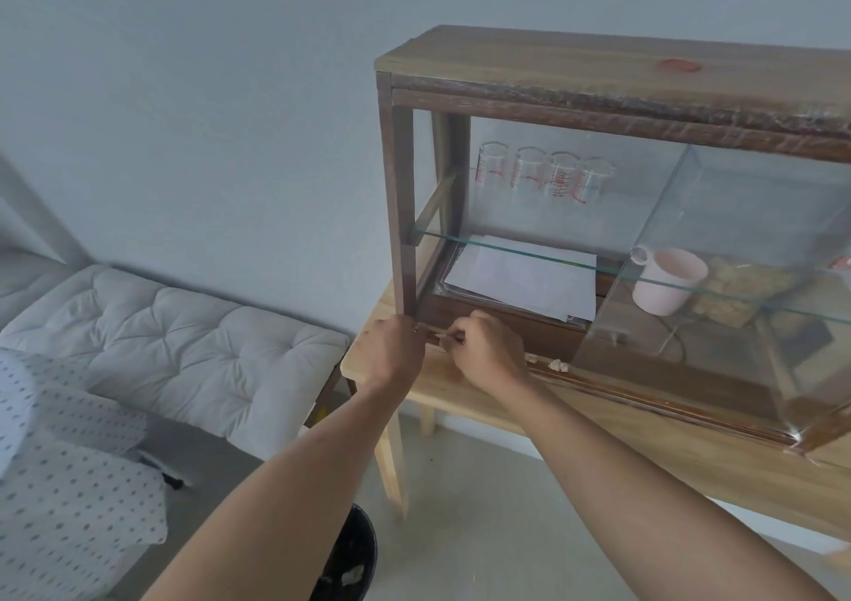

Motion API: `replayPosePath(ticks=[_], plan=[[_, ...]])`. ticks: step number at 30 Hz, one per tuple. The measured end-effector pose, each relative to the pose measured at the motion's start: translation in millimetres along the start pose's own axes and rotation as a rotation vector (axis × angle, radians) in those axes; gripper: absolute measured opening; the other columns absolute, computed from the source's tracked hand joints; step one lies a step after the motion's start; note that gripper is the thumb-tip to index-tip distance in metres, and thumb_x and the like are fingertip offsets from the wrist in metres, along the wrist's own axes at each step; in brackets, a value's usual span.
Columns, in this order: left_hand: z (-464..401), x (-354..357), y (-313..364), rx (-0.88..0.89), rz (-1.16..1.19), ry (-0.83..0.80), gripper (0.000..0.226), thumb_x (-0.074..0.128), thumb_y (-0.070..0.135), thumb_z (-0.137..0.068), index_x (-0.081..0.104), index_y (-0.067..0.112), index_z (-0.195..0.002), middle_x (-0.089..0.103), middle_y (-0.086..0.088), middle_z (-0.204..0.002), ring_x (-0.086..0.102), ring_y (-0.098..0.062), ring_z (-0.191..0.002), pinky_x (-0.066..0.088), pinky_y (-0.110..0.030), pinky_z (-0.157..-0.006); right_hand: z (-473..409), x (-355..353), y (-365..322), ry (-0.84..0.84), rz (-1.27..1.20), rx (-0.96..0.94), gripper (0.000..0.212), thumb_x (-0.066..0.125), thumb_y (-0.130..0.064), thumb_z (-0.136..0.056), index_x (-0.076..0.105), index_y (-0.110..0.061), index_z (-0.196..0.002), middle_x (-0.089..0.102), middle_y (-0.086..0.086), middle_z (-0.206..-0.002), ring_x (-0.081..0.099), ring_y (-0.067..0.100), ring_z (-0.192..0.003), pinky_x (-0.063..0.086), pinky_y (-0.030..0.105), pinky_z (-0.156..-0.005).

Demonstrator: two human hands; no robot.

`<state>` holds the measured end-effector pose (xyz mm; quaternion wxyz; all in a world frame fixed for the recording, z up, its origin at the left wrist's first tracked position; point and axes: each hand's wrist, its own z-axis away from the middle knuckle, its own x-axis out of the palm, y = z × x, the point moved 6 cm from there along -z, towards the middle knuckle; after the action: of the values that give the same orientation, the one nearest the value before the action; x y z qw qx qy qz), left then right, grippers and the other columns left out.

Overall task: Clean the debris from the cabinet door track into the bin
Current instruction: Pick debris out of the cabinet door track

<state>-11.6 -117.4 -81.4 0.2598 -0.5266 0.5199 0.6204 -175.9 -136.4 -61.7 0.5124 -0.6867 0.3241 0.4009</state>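
A wooden glass-fronted cabinet (399, 195) stands on a light wooden table (598, 421). Its door track (612, 393) runs along the bottom front edge, with pale crumbs of debris (555, 364) lying in it. My left hand (391, 352) is at the track's left end by the corner post, its fingers curled. My right hand (483, 349) is just beside it, pinching something small and thin over the track; I cannot tell what it is. A black bin (352, 559) stands on the floor below, partly hidden by my left forearm, with some pale scraps in it.
The sliding glass door (737, 278) sits to the right. Inside are several measuring glasses (543, 172), papers (520, 278) and a pink mug (665, 278). A tufted white cushion (184, 324) and a dotted cloth (69, 485) lie to the left.
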Motion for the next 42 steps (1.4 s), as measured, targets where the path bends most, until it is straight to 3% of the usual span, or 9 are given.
replayPosePath(ticks=[4,8,14,20,31,38,42], plan=[[5,0,4,-0.034,0.031,0.002,0.032,0.053,0.046,-0.104,0.078,0.027,-0.11,0.079,-0.003,-0.089,0.074,-0.032,-0.092,0.06,-0.041,-0.078,-2,2,-2,-0.006,0.01,0.005,0.018,0.07,-0.047,-0.09,0.073,-0.028,-0.09,0.059,-0.011,-0.088,0.066,0.022,-0.088,0.043,0.034,-0.066],[5,0,12,0.033,-0.034,0.043,0.029,0.05,0.033,-0.108,0.073,0.017,-0.105,0.077,-0.01,-0.095,0.07,-0.035,-0.085,0.045,-0.037,-0.062,-4,4,-5,-0.015,0.024,-0.017,0.012,0.068,-0.037,-0.093,0.072,-0.026,-0.094,0.062,-0.007,-0.095,0.066,0.025,-0.093,0.04,0.034,-0.067],[3,-4,3,0.153,-0.094,-0.002,0.034,0.043,0.039,-0.111,0.07,0.019,-0.112,0.077,-0.01,-0.098,0.071,-0.038,-0.085,0.061,-0.048,-0.074,-2,2,-10,0.003,0.032,-0.05,0.005,0.069,-0.028,-0.095,0.072,-0.024,-0.097,0.064,-0.005,-0.101,0.066,0.025,-0.094,0.039,0.033,-0.067],[14,-13,-27,0.155,-0.018,0.02,0.038,0.045,0.045,-0.11,0.074,0.021,-0.113,0.079,-0.008,-0.096,0.073,-0.036,-0.086,0.061,-0.044,-0.073,3,-2,-10,0.013,0.017,-0.022,0.008,0.068,-0.025,-0.095,0.068,-0.027,-0.087,0.053,-0.012,-0.09,0.066,0.023,-0.09,0.036,0.032,-0.065],[34,-36,-70,0.071,0.077,-0.008,0.035,0.049,0.046,-0.108,0.075,0.025,-0.114,0.081,-0.001,-0.09,0.073,-0.027,-0.092,0.059,-0.042,-0.079,7,-6,-17,0.037,0.042,-0.012,0.02,0.065,-0.02,-0.096,0.057,-0.031,-0.08,0.055,-0.011,-0.093,0.057,0.018,-0.08,0.035,0.031,-0.063],[43,-43,-89,0.042,0.083,0.008,0.033,0.051,0.044,-0.107,0.076,0.024,-0.114,0.08,0.0,-0.097,0.07,-0.027,-0.099,0.053,-0.037,-0.076,1,2,-11,-0.032,0.086,-0.061,0.004,0.069,-0.032,-0.095,0.07,-0.03,-0.091,0.059,-0.009,-0.095,0.065,0.021,-0.09,0.038,0.032,-0.064],[46,-43,-88,0.044,0.095,0.007,0.032,0.052,0.044,-0.107,0.077,0.024,-0.113,0.08,0.0,-0.094,0.07,-0.026,-0.098,0.056,-0.038,-0.078,-4,7,-11,-0.038,0.106,-0.094,0.006,0.072,-0.036,-0.093,0.072,-0.031,-0.095,0.061,-0.009,-0.096,0.065,0.02,-0.091,0.038,0.032,-0.065]])
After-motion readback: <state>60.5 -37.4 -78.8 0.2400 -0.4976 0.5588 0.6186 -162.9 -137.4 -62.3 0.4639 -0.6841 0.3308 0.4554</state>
